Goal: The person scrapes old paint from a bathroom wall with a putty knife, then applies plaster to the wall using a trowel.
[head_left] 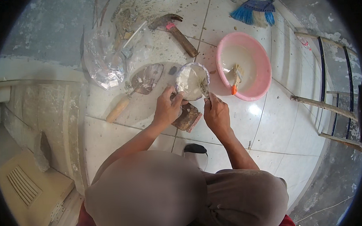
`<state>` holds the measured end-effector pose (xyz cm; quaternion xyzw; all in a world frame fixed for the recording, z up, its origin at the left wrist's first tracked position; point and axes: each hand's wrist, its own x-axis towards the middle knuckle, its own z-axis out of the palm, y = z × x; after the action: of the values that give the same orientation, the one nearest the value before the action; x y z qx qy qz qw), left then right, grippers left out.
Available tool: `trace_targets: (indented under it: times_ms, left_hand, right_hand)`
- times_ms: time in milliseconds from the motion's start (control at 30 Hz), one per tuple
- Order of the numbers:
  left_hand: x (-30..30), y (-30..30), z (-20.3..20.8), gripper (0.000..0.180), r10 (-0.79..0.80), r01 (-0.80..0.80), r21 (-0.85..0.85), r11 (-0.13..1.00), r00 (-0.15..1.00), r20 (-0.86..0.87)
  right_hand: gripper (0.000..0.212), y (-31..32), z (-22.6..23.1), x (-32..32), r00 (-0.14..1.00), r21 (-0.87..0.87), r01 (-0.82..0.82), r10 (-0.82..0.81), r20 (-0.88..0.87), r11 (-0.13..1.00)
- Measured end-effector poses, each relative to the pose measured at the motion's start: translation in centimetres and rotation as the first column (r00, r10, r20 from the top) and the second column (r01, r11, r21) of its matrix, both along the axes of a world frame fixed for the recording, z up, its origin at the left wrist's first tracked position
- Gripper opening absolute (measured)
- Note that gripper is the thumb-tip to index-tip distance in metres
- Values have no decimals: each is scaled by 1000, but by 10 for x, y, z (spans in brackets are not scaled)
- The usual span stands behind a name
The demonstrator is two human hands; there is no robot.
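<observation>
My left hand (168, 107) grips the near left rim of a small round bowl (179, 84) with a mottled white and purple edge. Wet whitish paste (191, 82) fills much of it. In my right hand (217, 113) is a slim tool (204, 88), its paste-smeared end inside the bowl's right side; its exact kind is hidden. Just below the bowl lies a brown, worn block-like piece (186, 117) with a reddish edge. Left of my left hand, a trowel (148, 79) with a wooden handle rests on the tiles.
A pink basin (264, 65) of cloudy water stands right, an orange-handled brush (234, 86) leaning inside. Beyond lie a claw hammer (182, 40), a clear plastic bag (104, 70) and scattered rubble. A blue broom (257, 10) is far right, near a wooden ladder-like frame (324, 103).
</observation>
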<state>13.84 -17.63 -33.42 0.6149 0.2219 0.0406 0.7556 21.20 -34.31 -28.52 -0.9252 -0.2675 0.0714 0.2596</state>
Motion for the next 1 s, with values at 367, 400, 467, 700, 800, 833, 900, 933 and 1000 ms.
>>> trace_targets:
  times_ms: [367, 400, 467, 700, 800, 833, 900, 933, 1000]
  left_hand:
    - [0, 9, -7, 25, -27, 29, 21, 999, 997, -78]
    - [2, 10, -9, 23, -4, 5, 41, 999, 1000, -30]
    - [6, 13, -10, 23, 18, -20, 59, 998, 1000, 22]
    - [10, 6, -20, 17, 29, -73, 232, 970, 982, 185]
    - [8, 7, -19, 17, 21, -60, 271, 961, 990, 142]
    - [6, 9, -20, 18, -1, -33, 304, 952, 994, 109]
    - [5, 10, -15, 19, 17, -32, 185, 982, 996, 85]
    - [5, 8, -12, 20, 31, -35, 61, 997, 998, 63]
    - [8, 14, -18, 21, 16, -26, 133, 991, 997, 79]
  right_hand:
    - [30, 4, 29, -5, 988, -294, 9, 37, 151, 956]
    - [32, 7, 29, 6, 973, -300, -47, 111, 201, 953]
    - [39, 17, 35, 17, 935, -355, -125, 230, 269, 926]
    - [41, 38, 41, 9, 942, -460, -193, 295, 161, 867]
    - [40, 27, 35, 0, 940, -419, -212, 301, 159, 883]
    - [40, 27, 36, 2, 941, -417, -215, 302, 155, 883]
    - [39, 25, 43, 9, 960, -371, -159, 231, 157, 915]
    - [39, 25, 43, 15, 963, -326, -134, 200, 178, 936]
    - [39, 22, 30, 24, 956, -309, -177, 238, 174, 935]
